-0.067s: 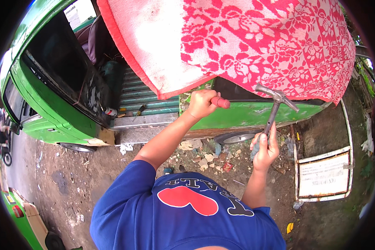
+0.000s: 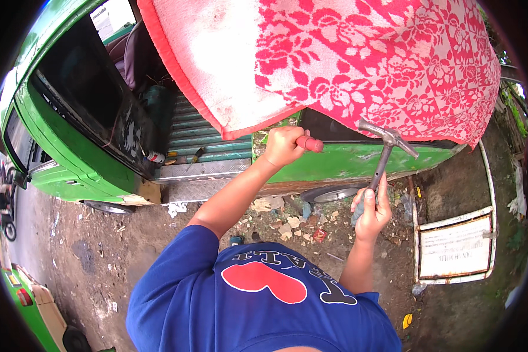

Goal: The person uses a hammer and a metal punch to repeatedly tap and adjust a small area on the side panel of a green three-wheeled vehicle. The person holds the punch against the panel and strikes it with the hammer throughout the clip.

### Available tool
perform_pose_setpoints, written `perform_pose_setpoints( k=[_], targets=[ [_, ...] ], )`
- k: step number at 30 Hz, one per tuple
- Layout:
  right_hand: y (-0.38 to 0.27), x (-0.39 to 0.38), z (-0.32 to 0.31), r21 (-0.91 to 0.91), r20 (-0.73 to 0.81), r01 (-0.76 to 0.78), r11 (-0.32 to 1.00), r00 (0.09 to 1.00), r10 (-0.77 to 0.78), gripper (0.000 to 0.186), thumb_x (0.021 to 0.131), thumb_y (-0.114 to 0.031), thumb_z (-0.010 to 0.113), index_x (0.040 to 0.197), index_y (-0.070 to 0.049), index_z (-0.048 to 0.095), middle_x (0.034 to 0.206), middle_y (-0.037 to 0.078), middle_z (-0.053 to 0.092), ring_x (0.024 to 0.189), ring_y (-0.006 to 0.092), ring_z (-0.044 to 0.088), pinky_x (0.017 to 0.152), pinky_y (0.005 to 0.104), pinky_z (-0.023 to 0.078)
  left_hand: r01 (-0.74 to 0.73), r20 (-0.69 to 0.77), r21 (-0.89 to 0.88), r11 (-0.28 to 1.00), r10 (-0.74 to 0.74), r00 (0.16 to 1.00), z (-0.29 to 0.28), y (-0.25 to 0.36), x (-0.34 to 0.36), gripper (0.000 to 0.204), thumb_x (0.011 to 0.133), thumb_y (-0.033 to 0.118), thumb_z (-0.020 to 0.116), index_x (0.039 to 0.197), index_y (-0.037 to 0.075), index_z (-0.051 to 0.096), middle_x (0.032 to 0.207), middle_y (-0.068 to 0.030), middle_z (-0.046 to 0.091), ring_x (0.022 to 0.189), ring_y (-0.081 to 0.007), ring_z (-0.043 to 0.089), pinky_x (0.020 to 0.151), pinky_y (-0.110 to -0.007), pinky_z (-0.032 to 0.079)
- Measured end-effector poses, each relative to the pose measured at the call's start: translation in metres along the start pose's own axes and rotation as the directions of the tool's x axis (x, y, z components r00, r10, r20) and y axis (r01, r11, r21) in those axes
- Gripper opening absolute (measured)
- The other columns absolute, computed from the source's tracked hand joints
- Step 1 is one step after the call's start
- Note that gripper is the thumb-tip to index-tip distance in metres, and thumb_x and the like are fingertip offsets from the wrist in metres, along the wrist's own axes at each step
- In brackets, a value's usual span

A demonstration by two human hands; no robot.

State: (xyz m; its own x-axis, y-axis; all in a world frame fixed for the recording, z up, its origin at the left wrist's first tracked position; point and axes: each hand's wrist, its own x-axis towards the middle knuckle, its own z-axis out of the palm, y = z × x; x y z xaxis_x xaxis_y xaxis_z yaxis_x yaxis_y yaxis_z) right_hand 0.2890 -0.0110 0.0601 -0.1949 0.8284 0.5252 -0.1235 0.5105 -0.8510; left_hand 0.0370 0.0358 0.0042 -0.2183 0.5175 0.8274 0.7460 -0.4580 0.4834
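Observation:
My left hand (image 2: pixel 283 146) is closed round a tool with a rounded red handle (image 2: pixel 311 144). The handle's end sticks out to the right of the fist; the rest of the tool is hidden, so its kind does not show. Over on the right, my right hand (image 2: pixel 372 216) grips a metal hammer (image 2: pixel 383 161) by its shaft, head upward. The hammer's head overlaps the lower edge of a red and white flowered blanket (image 2: pixel 358 64) in the picture. Beyond both hands stands a green vehicle (image 2: pixel 311 166), its side near the left fist, with scraped paint along its edge.
The vehicle's open doorway shows a ribbed floor (image 2: pixel 202 132) with a small can (image 2: pixel 156 157) and small tools at its edge. Broken debris (image 2: pixel 293 226) litters the dirt below. A white metal-framed sign (image 2: pixel 456 246) lies at right. A motorcycle (image 2: pixel 7 205) is at far left.
The hammer's head has shifted very slightly left and down with my right hand. The motorcycle at far left has moved a little. My left hand stays almost where it was.

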Motion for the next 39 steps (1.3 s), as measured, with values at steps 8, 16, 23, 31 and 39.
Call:
perform_pose_setpoints(
  k=[8, 16, 23, 31, 39],
  targets=[
    [0.011, -0.007, 0.001, 0.031, -0.004, -0.110, 0.993, 0.994, 0.110, 0.047, 0.096, -0.002, 0.049, 0.142, 0.001, 0.040, 0.076, 0.007, 0.056, 0.060, 0.0100, 0.051, 0.050, 0.0244, 0.045, -0.056, -0.007, 0.036, 0.998, 0.056, 0.998, -0.002, -0.008, 0.003, 0.027, 0.077, 0.015, 0.070, 0.059, 0.010, 0.050, 0.057, -0.0086, 0.057, 0.053, -0.0296, 0.060, 0.047, -0.040, 0.046],
    [0.018, -0.024, -0.001, -0.086, -0.054, 0.059, 0.995, 0.997, -0.063, 0.048, 0.094, -0.002, 0.053, 0.141, -0.002, 0.044, 0.067, 0.002, 0.052, 0.058, 0.0079, 0.047, 0.051, 0.0233, 0.042, -0.067, 0.060, 0.066, 0.996, 0.063, 0.996, 0.003, -0.013, 0.002, 0.011, 0.072, 0.017, 0.071, 0.071, 0.012, 0.062, 0.061, -0.0076, 0.062, 0.057, -0.0282, 0.063, 0.050, -0.039, 0.049],
    [0.012, -0.032, -0.006, -0.037, -0.065, -0.028, 0.999, 0.998, 0.025, 0.046, 0.091, -0.001, 0.060, 0.136, -0.004, 0.051, 0.065, 0.000, 0.052, 0.055, 0.0060, 0.045, 0.051, 0.0236, 0.039, -0.015, 0.095, 0.071, 0.997, 0.009, 0.995, 0.003, -0.015, 0.002, 0.009, 0.070, 0.016, 0.070, 0.076, 0.012, 0.064, 0.065, -0.0080, 0.064, 0.060, -0.0288, 0.064, 0.053, -0.039, 0.051],
    [0.007, -0.031, -0.003, 0.047, -0.089, 0.041, 0.998, 0.995, -0.037, 0.045, 0.093, -0.003, 0.057, 0.138, -0.002, 0.048, 0.069, 0.002, 0.055, 0.058, 0.0076, 0.048, 0.052, 0.0246, 0.041, 0.001, 0.072, 0.050, 0.999, -0.005, 0.997, 0.001, -0.014, -0.001, 0.009, 0.072, 0.016, 0.071, 0.073, 0.011, 0.064, 0.066, -0.0089, 0.064, 0.060, -0.0292, 0.064, 0.053, -0.040, 0.051],
    [0.022, -0.044, 0.001, -0.182, 0.055, 0.002, 0.983, 0.998, 0.008, 0.043, 0.093, -0.001, 0.055, 0.135, 0.001, 0.050, 0.070, 0.002, 0.057, 0.058, 0.0078, 0.050, 0.053, 0.0240, 0.044, 0.051, -0.028, -0.029, 0.998, -0.052, 0.998, 0.005, -0.027, -0.010, 0.021, 0.078, 0.010, 0.069, 0.064, 0.006, 0.054, 0.059, -0.0129, 0.056, 0.055, -0.0335, 0.058, 0.050, -0.041, 0.045]
  ],
)
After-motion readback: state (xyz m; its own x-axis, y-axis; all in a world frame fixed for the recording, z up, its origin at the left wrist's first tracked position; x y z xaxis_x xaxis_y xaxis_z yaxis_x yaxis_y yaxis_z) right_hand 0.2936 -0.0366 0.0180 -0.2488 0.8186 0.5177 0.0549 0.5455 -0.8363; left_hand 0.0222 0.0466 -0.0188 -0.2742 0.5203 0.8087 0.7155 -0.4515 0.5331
